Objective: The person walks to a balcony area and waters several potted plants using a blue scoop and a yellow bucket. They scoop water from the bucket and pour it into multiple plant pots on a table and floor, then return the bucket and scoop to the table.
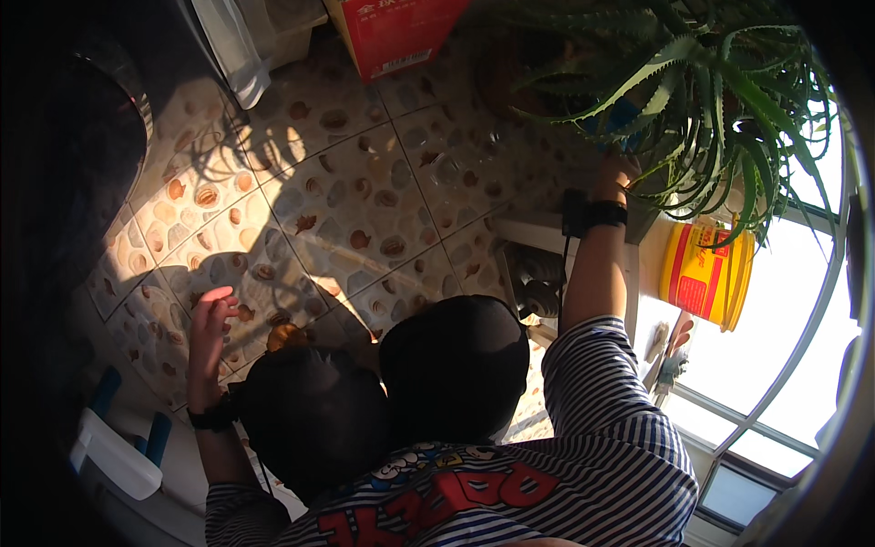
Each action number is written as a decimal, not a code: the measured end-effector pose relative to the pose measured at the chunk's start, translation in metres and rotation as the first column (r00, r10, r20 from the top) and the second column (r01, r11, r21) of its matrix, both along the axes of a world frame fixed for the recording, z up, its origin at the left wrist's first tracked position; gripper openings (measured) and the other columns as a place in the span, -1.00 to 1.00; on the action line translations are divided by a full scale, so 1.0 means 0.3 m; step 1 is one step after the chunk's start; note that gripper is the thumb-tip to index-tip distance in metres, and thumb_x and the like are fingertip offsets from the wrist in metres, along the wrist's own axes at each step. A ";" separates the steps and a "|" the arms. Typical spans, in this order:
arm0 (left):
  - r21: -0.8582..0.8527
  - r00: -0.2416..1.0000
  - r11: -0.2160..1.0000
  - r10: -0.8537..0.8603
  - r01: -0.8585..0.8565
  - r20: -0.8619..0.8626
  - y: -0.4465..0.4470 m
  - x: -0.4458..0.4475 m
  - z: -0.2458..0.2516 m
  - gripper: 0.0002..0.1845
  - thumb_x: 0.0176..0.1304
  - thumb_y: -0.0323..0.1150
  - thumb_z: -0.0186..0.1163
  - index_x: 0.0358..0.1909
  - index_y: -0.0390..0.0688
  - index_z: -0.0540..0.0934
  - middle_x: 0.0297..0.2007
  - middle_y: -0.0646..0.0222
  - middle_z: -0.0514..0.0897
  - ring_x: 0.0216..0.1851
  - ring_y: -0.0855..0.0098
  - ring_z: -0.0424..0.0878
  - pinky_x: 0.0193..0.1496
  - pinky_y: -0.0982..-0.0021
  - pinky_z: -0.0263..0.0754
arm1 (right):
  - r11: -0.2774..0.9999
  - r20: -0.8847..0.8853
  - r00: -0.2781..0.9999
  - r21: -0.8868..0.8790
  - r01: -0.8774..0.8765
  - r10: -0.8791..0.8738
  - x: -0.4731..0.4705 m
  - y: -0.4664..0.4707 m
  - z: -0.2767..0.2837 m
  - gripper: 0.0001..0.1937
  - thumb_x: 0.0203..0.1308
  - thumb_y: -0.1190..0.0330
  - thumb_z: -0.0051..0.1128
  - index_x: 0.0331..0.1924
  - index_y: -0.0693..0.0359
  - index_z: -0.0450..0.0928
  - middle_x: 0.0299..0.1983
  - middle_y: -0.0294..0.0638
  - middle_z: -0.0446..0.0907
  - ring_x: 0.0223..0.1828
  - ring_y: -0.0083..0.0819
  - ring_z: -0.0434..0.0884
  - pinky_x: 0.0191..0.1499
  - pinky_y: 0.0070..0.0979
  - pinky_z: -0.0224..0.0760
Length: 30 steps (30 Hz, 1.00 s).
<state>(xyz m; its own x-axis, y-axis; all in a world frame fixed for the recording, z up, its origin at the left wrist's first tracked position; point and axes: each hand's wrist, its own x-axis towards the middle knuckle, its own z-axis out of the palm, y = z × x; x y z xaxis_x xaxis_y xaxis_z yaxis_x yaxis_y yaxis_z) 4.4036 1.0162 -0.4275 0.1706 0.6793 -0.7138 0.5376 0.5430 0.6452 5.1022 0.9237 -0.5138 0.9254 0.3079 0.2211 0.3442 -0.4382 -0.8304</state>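
Observation:
My right hand (618,169) reaches forward among the long toothed leaves of an aloe plant (711,89). Its fingers are partly hidden by leaves and shade. Right by the fingertips, between the leaves, a blue object (618,117) shows; whether the hand grips it is unclear. My left hand (213,318) is raised over the tiled floor (342,178) on the other side, fingers loosely bent and apart, with nothing in it. Both wrists wear black bands.
A yellow and red plastic bucket (704,273) stands by the bright window, beside the aloe. Farther off on the floor is a red cardboard box (407,34), near a pale plastic bin (290,31). A white and blue object (119,455) lies at lower left.

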 end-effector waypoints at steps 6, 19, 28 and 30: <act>0.012 1.000 1.000 -0.021 0.021 -0.017 -0.012 0.043 0.019 -0.63 0.34 -0.11 -0.04 0.03 -0.11 0.48 -0.12 0.39 0.57 -0.17 0.56 0.48 -0.15 0.52 0.27 | 0.724 0.285 0.921 -0.690 0.004 0.266 0.024 -0.064 0.049 -0.80 0.25 0.27 -0.10 -0.36 0.02 0.59 -0.42 -0.28 0.62 -0.39 -0.34 0.58 -0.29 -0.39 0.44; -0.025 1.000 1.000 0.006 -0.005 0.009 -0.045 0.061 0.017 -0.67 0.30 -0.22 -0.02 0.02 -0.14 0.49 -0.16 0.42 0.57 -0.19 0.57 0.49 -0.16 0.53 0.28 | 0.928 -0.445 0.885 0.256 0.271 -0.136 -0.358 -0.150 0.219 -0.77 0.12 0.46 0.16 -0.15 0.39 0.55 -0.44 -0.32 0.55 -0.48 -0.62 0.48 -0.43 -0.69 0.32; -0.030 0.999 0.999 -0.026 0.025 -0.021 -0.058 0.134 0.045 -0.63 0.31 -0.18 -0.01 0.06 -0.14 0.46 -0.15 0.39 0.57 -0.16 0.53 0.51 -0.12 0.51 0.33 | 0.968 -0.700 0.714 0.169 0.188 -0.016 -0.505 -0.255 0.393 -0.72 0.15 0.44 0.14 -0.05 0.31 0.52 -0.58 -0.39 0.39 -0.68 -0.78 0.20 -0.69 -0.78 -0.10; -0.029 0.999 0.999 -0.041 0.041 -0.001 -0.058 0.150 0.051 -0.62 0.30 -0.17 0.00 0.05 -0.16 0.46 -0.15 0.39 0.57 -0.16 0.52 0.51 -0.12 0.51 0.33 | 0.975 -0.754 0.656 0.173 0.139 0.040 -0.512 -0.264 0.398 -0.72 0.15 0.44 0.14 -0.05 0.31 0.51 -0.58 -0.41 0.38 -0.69 -0.78 0.19 -0.69 -0.77 -0.10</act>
<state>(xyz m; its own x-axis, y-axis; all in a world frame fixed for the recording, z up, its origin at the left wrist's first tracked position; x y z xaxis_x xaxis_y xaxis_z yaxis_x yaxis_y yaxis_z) 4.4487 0.9988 -0.4121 0.1969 0.6505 -0.7335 0.5611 0.5388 0.6284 4.9485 0.8446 -0.3945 0.8139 0.2893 -0.5039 -0.4508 -0.2328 -0.8617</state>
